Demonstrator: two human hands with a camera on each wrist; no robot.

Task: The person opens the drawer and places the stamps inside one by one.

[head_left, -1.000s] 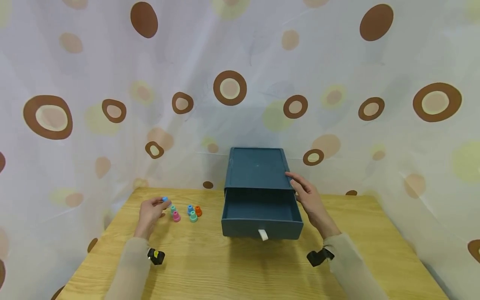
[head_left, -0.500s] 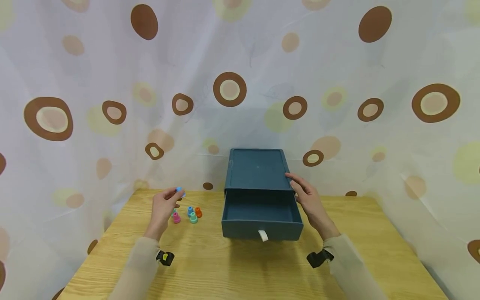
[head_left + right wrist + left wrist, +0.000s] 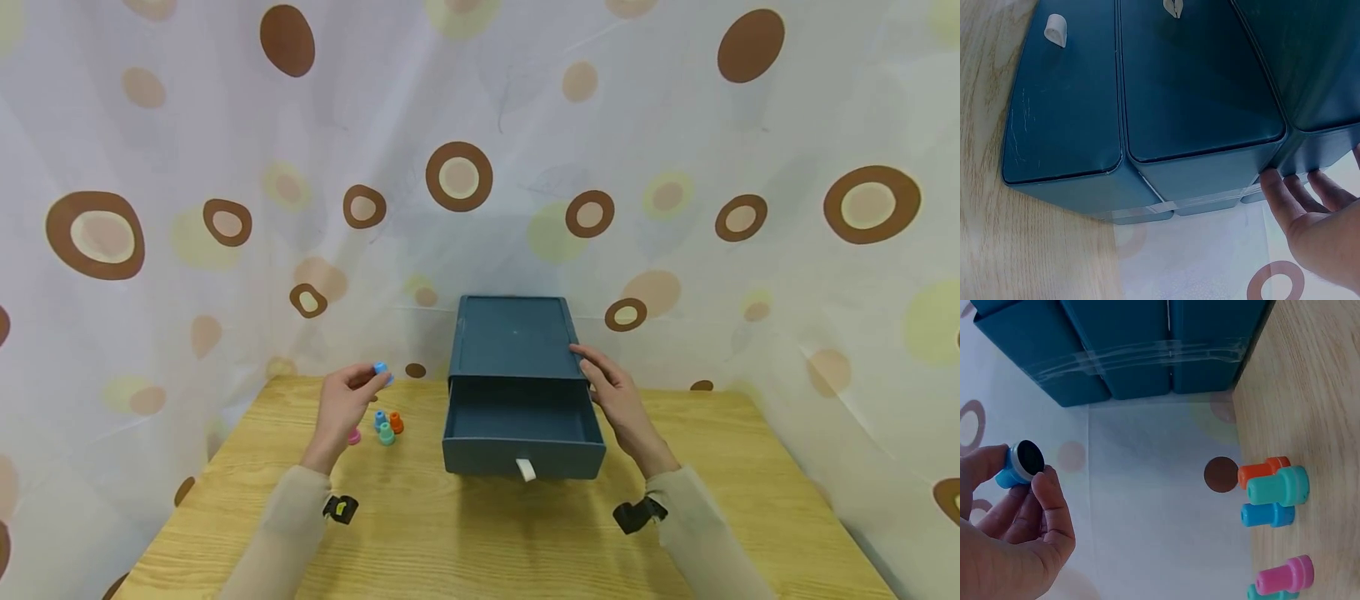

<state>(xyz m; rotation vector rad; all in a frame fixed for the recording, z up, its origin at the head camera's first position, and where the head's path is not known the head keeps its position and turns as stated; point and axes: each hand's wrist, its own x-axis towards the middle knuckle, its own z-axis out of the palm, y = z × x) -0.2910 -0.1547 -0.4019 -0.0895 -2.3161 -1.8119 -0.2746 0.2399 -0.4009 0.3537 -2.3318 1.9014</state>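
Note:
Between the thumb and fingers of my left hand (image 3: 341, 412) is a small blue stamp (image 3: 1030, 457), raised above the table, its dark round face showing in the left wrist view. My right hand (image 3: 622, 404) rests its fingertips against the right side of a dark blue drawer cabinet (image 3: 517, 333). The cabinet's top drawer (image 3: 480, 457) is pulled out, and its visible inside holds nothing. On the table below my left hand stand an orange stamp (image 3: 396, 423), a blue one, a green stamp (image 3: 386, 435) and a pink stamp (image 3: 1285, 575). A teal stamp (image 3: 1272, 593) is partly hidden behind the pink one.
The cabinet stands at the back of the wooden table (image 3: 420, 542), near a patterned curtain (image 3: 517, 100). A white pull tab (image 3: 527, 470) hangs from the drawer front. Clear tape (image 3: 1147, 355) runs along the cabinet's side across its stacked drawers.
My left hand has lifted the blue stamp from beside the pink and teal ones and carried it right, toward the cabinet. The right hand and drawer stay where they were.

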